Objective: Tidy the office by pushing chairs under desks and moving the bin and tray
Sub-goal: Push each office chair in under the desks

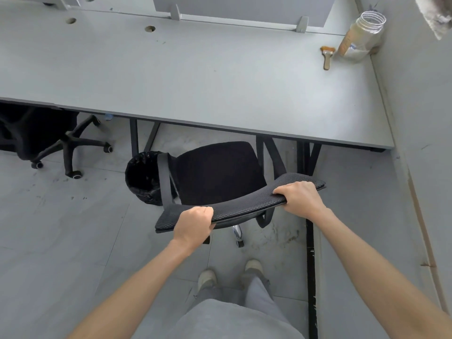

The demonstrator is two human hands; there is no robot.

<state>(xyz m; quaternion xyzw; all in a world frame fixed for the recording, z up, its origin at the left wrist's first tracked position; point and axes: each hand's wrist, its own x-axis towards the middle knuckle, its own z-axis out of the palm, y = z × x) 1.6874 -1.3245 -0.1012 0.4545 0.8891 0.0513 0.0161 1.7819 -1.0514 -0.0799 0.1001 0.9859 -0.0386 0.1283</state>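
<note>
A clear plastic jar (363,36) is seen at the far right, tilted against the grey side wall (415,99). Just left of it, a small paintbrush (327,57) is laid flat, bristles pointing far. Scuffed grey floor tiles (61,228) are shown below.

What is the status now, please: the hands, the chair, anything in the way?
Left hand and right hand grip the black mesh chair backrest. Seat partly under the grey desk. Black round bin close beside the chair's left.
</note>
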